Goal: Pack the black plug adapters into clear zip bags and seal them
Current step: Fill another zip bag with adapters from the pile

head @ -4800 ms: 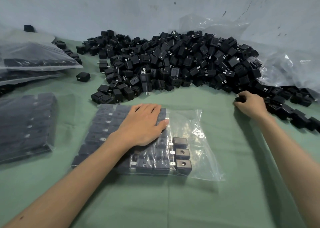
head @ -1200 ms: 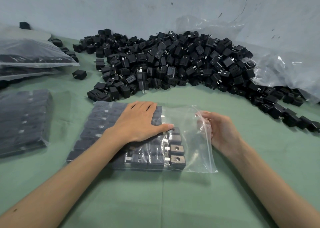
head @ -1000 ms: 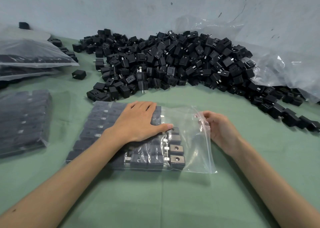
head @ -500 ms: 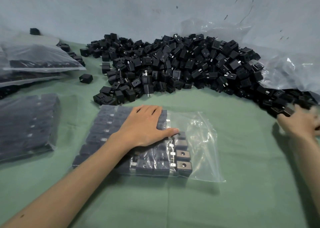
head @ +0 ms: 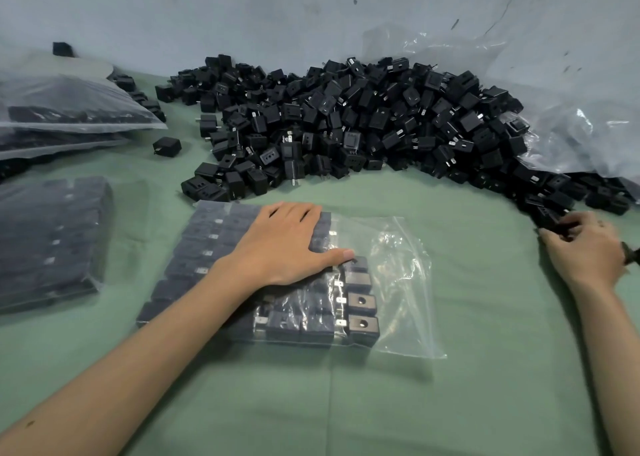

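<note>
Right hand (head: 585, 248): fingers curled, pinching loose plug adapter (head: 560, 226) at right tail of adapter pile (head: 346, 126).
Left hand (head: 287, 244): flat, fingers straight, pressing packed rows down through clear zip bag (head: 398, 282).
Bag lies left of right hand, well apart. Long axis left-right, open mouth facing right. Right hand nearer mouth.
Last column inside part-filled, far end vacant.
Adapters: black cubes, metal prongs.
Bag unsealed.

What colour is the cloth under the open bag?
Plain muted green; the cloth shows best in the head view.
</note>
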A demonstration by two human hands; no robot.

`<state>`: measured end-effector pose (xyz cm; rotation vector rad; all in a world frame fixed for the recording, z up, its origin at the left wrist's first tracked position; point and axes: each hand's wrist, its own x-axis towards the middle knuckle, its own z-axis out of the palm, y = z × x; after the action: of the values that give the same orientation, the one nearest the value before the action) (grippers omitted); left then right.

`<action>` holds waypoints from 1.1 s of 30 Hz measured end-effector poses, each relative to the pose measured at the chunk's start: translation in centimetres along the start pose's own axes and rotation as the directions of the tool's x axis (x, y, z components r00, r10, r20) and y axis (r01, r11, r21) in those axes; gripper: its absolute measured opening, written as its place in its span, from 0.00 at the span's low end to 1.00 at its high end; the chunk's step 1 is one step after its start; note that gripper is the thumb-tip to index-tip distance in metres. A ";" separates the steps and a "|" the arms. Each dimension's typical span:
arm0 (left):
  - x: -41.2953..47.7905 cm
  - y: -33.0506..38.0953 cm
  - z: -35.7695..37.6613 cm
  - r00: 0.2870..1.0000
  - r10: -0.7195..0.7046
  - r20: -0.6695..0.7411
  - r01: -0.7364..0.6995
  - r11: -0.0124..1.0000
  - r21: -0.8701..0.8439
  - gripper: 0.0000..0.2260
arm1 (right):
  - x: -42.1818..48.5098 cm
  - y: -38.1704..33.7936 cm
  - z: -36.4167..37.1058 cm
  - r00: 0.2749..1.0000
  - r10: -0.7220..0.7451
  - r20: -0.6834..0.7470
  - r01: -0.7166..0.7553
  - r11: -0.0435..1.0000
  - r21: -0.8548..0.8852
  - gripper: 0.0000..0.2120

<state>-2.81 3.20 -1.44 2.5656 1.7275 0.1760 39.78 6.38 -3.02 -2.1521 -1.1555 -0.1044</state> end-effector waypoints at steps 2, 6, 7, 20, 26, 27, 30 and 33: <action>0.0 0.0 0.0 1.000 -0.001 0.001 0.001 1.000 0.003 0.51 | -0.7 -1.1 0.3 0.998 -0.051 0.044 0.051 0.999 0.007 0.08; 0.0 0.0 0.0 1.000 -0.002 0.005 0.002 1.000 0.001 0.51 | -2.7 -4.8 1.4 0.946 -0.289 0.144 0.275 0.955 0.107 0.08; 0.0 0.0 0.0 1.000 -0.003 0.007 0.003 1.000 0.001 0.51 | -3.5 -6.0 1.6 0.926 -0.344 0.155 0.324 0.935 0.142 0.07; 0.0 -0.1 -0.1 1.000 -0.012 0.010 0.012 1.000 -0.011 0.51 | -10.3 -12.1 3.8 0.746 -0.572 0.342 0.468 0.815 0.342 0.22; 0.0 -0.1 0.0 1.000 -0.007 0.004 0.007 1.000 -0.013 0.50 | -9.3 -12.1 1.9 0.730 -0.481 0.485 0.355 0.874 0.332 0.14; 0.0 -0.1 -0.1 1.000 -0.006 0.003 0.006 1.000 -0.011 0.50 | -9.1 -12.1 1.3 0.708 -0.460 0.536 0.328 0.886 0.326 0.11; 0.0 -0.1 -0.1 1.000 -0.002 -0.007 0.002 1.000 -0.007 0.50 | -8.2 -12.2 -0.7 0.589 -0.426 0.687 0.284 0.905 0.318 0.06; 0.0 0.0 0.0 1.000 0.000 -0.005 0.000 1.000 0.001 0.50 | -8.3 -12.1 -2.5 0.283 -0.396 0.874 0.240 0.911 0.335 0.15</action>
<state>-2.84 3.23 -1.43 2.5683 1.7304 0.1818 26.17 3.52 2.24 -1.7175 -2.1501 1.1959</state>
